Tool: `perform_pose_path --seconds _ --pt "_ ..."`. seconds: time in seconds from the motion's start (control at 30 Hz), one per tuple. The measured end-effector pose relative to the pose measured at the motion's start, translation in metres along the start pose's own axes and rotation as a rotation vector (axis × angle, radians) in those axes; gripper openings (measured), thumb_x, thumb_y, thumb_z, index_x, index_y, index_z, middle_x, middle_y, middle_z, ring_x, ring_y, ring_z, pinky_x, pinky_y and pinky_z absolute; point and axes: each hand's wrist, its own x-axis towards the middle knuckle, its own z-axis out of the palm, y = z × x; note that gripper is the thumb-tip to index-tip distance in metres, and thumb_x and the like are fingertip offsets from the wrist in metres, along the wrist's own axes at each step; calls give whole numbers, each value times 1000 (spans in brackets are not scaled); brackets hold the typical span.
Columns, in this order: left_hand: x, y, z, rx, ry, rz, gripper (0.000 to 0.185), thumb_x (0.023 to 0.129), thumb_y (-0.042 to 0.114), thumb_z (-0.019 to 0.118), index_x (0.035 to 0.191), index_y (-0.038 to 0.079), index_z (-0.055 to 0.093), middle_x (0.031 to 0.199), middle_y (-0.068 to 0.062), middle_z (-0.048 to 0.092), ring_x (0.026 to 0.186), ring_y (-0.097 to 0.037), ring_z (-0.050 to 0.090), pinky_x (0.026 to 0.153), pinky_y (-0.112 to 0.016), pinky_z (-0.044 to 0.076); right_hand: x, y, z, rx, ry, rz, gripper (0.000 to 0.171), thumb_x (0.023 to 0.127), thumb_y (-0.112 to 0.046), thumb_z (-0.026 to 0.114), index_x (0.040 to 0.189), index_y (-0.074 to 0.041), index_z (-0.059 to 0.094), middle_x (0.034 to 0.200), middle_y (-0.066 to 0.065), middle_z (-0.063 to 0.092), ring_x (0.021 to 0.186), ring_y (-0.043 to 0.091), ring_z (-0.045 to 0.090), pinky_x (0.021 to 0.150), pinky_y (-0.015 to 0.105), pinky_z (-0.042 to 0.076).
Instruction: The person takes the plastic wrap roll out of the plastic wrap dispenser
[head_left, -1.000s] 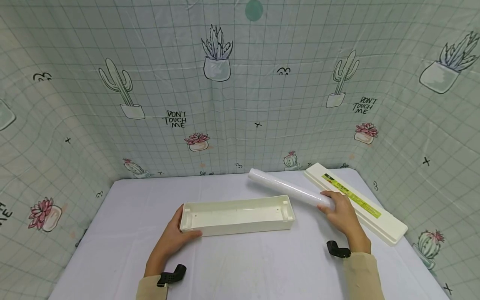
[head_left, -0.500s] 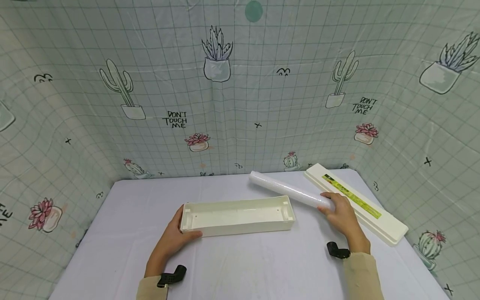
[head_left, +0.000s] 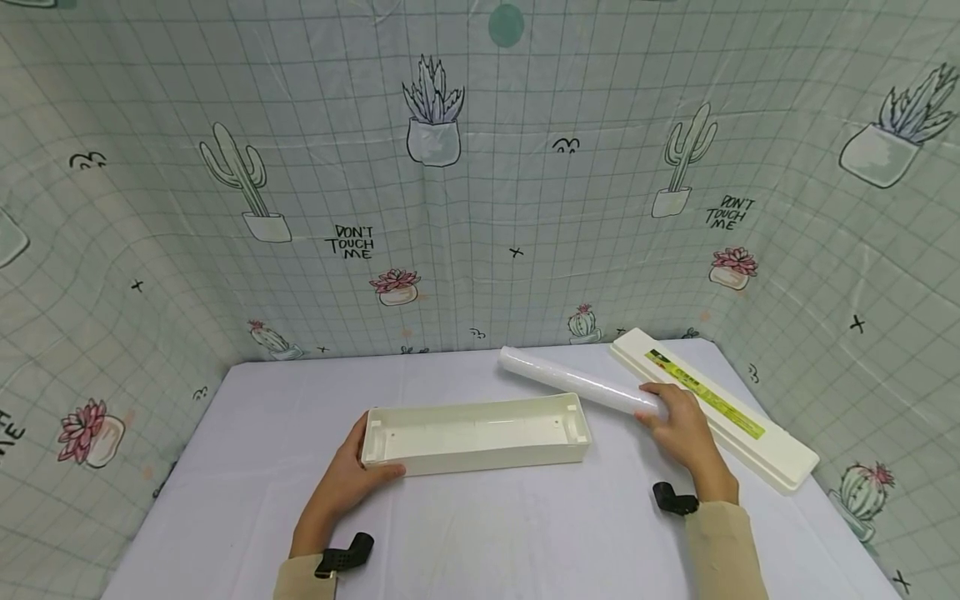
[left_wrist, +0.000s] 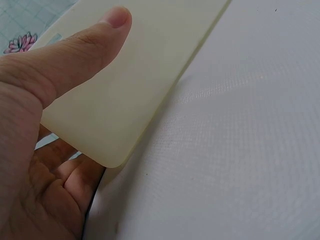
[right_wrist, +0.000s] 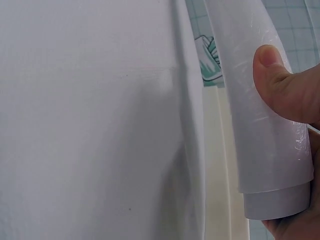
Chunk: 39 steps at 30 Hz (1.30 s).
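Observation:
A long cream plastic box (head_left: 472,429) without its lid lies across the middle of the table, its inside facing up and bare. My left hand (head_left: 352,475) grips its left end, thumb on the near wall and fingers round the end, as the left wrist view also shows on the box wall (left_wrist: 120,85). My right hand (head_left: 681,425) holds the near right end of a roll of plastic wrap (head_left: 577,382), which slants up to the left behind the box. In the right wrist view the thumb lies along the roll (right_wrist: 265,125), and its core shows at the end.
A long cream lid (head_left: 712,408) with a yellow-green label lies slanted on the table at the right, beside the right hand. White cloth covers the table (head_left: 495,533). A patterned fabric wall (head_left: 480,200) stands behind and at both sides.
The roll's far end has dipped slightly over the last second. Both hands and the box stay nearly where they were; the view has shifted a little.

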Motion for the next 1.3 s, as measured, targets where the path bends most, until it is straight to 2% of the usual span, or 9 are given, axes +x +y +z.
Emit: perform_pose_path --seconds 0.57,0.97,1.3 --pt "2 -3 1 -35 -5 -6 117 80 25 90 166 12 12 165 -17 34 147 -37 38 118 -57 30 3 3 9 -12 15 -13 44 87 -8 79 127 3 63 128 31 63 115 48 51 99 60 37" --pt "0 -1 1 -27 -3 -12 117 80 25 90 166 12 13 163 -17 36 145 -37 40 117 -57 32 1 1 10 -14 -41 46 46 89 -11 77 130 3 61 130 32 60 118 49 50 101 61 36" --pt "-1 2 -1 -37 -4 17 113 81 21 89 166 11 15 164 -18 35 146 -38 40 116 -57 33 1 5 11 -15 -22 26 45 88 -10 79 128 2 63 126 33 62 118 52 51 101 62 37"
